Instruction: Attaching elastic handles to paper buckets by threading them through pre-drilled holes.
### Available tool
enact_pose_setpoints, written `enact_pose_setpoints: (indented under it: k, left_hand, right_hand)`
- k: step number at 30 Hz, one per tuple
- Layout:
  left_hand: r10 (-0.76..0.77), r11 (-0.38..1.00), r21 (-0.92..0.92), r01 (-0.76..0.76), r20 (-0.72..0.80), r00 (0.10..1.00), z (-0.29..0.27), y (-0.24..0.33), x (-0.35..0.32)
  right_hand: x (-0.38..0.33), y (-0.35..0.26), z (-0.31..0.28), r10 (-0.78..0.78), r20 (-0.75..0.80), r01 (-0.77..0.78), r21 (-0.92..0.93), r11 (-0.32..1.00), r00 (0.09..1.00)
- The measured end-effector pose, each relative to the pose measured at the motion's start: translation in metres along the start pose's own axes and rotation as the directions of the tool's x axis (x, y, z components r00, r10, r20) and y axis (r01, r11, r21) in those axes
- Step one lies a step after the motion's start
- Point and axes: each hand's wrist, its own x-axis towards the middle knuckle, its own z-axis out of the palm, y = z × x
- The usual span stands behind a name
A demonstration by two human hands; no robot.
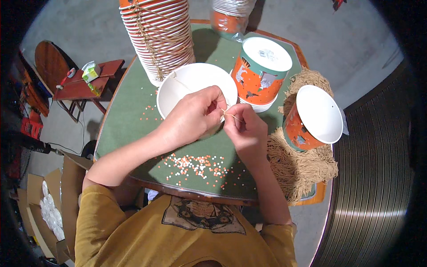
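Observation:
A paper bucket (pixel 175 100) with a white inside lies tilted at the middle of the table, its mouth facing up toward me. A thin tan cord (pixel 235 118) runs between my fingertips at its right rim, and a strand also shows at the rim's upper left. My left hand (pixel 195 111) pinches the cord, its back covering part of the mouth. Just right of it, my right hand (pixel 247 129) is closed on the same cord. The bucket's outer side is mostly hidden. Behind my right hand, an orange and green printed bucket (pixel 260 80) stands upside down on other buckets.
A tall stack of nested buckets (pixel 155 42) with cords stands back left, a plastic-wrapped stack (pixel 229 22) behind. At right, another bucket (pixel 320 113) rests on cord bundles (pixel 307 171). Orange and white dots (pixel 195 167) litter the green tablecloth (pixel 126 111). A cardboard box (pixel 69 200) stands lower left.

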Motion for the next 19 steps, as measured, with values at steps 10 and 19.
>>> enact_pose_setpoints:
  k: [10,19]
  left_hand:
    - [0.001,0.955,-0.296,0.034,0.115,0.993,-0.002,-0.017,0.008]
    - [0.022,1.0,-0.005,-0.022,0.056,0.998,0.001,-0.006,0.004]
  right_hand:
    - [-0.003,-0.003,0.002,0.08,-0.03,-0.075,0.134,0.988,0.996]
    - [-0.005,0.004,0.003,0.067,-0.034,-0.06,0.163,0.985,0.997]
